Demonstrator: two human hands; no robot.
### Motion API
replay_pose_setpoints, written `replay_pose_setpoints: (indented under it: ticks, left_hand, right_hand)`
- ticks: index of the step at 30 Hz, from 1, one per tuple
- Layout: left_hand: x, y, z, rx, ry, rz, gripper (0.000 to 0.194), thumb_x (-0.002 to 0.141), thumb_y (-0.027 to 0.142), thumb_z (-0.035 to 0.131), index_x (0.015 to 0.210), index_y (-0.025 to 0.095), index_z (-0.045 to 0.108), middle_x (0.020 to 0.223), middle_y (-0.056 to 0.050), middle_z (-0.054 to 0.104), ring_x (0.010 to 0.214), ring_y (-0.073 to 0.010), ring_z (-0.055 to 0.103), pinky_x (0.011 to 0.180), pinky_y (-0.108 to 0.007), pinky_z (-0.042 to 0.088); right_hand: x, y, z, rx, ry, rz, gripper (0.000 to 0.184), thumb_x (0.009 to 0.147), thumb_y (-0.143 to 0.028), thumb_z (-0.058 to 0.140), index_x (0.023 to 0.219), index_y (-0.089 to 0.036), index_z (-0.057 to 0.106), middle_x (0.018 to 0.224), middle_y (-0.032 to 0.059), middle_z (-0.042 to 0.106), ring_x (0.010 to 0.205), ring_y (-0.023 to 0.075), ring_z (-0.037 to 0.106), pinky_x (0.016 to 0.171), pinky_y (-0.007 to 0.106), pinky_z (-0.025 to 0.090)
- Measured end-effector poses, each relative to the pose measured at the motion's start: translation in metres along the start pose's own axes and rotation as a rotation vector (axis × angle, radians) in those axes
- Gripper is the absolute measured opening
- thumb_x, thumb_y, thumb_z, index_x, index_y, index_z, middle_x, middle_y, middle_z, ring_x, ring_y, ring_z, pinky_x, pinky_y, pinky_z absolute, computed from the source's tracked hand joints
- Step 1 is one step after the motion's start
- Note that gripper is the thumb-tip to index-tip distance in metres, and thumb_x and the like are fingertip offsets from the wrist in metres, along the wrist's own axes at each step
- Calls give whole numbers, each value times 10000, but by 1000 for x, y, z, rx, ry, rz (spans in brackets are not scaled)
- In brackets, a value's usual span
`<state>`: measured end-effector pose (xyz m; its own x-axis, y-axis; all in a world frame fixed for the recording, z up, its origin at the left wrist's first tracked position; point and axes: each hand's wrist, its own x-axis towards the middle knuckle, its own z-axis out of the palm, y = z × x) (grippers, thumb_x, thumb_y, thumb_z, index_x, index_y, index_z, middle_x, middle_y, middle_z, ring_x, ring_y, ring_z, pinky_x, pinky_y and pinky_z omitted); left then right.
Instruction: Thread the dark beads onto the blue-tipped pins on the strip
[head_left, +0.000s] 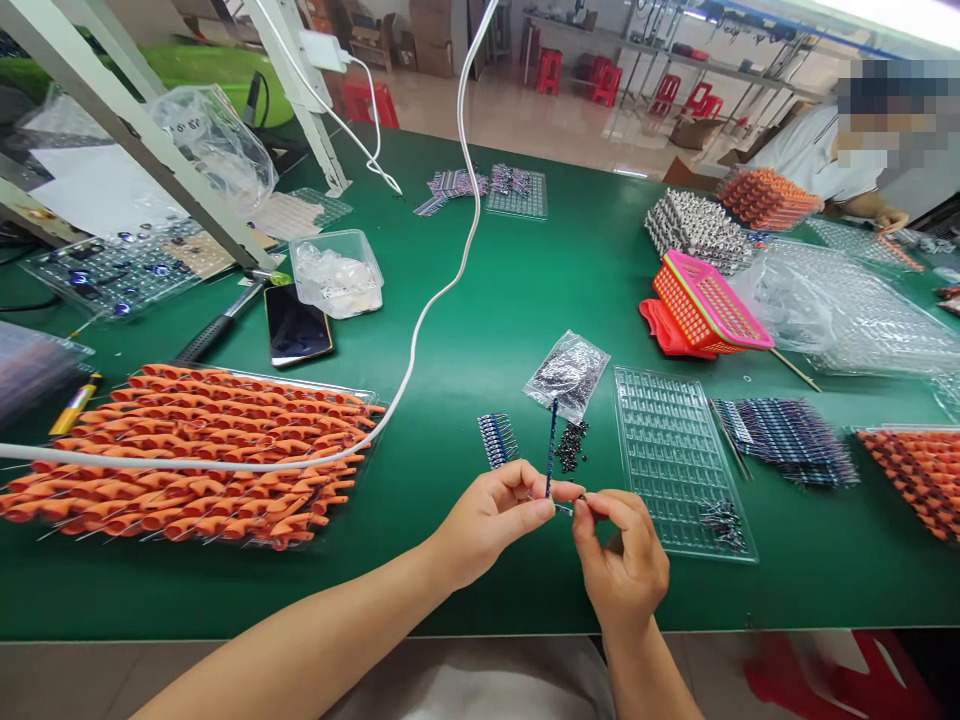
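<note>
Between thumb and fingers, my left hand (491, 520) grips a narrow dark blue strip (553, 440) that stands nearly upright, with a thin metal end below it. Close beside it, my right hand (626, 560) is closed in a pinch around something tiny and dark, too small to name. Just beyond the fingertips lies a scatter of small black parts (573, 445). A clear bag of small dark parts (568, 375) lies behind them. Left of the strip is a row of blue strips with metal pins (498, 440).
A clear ribbed tray (660, 450) lies to the right, beside stacked dark strips (787, 440). Orange parts on a tray (187, 450) fill the left, crossed by a white cable (409, 370). Farther off are a phone (298, 325), a pink basket (712, 300) and another person (817, 150).
</note>
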<state>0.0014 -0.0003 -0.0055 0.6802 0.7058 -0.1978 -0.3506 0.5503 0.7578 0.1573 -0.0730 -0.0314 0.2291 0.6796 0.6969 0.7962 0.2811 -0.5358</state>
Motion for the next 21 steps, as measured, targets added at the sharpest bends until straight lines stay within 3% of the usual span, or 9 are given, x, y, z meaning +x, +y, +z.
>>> replay_pose_setpoints:
  ticks: [8,15,21]
  left_hand:
    - [1,0,-2,-8,0,-23,196,828,261,738,792,172,568,1038,-100,769,1022,-202,677,909,-333,454]
    - [3,6,-1,-145,42,-133,259,784,277,776,765,173,539,936,-98,762,802,-160,651,791,-297,435]
    - [3,9,-2,-176,46,-148,265,776,269,788,761,164,545,907,-95,763,756,-132,623,778,-276,426]
  right_hand:
    - [0,0,0,-46,25,-41,268,851,-80,688,1068,-225,628,863,22,692,730,142,686,609,253,581]
    - [0,1,-1,-89,1,-98,303,840,-55,700,1082,-228,644,861,26,706,721,143,687,615,265,588]
    - [-1,2,-2,-84,-6,-88,297,840,-56,702,1085,-214,648,868,30,704,703,139,678,594,252,574]
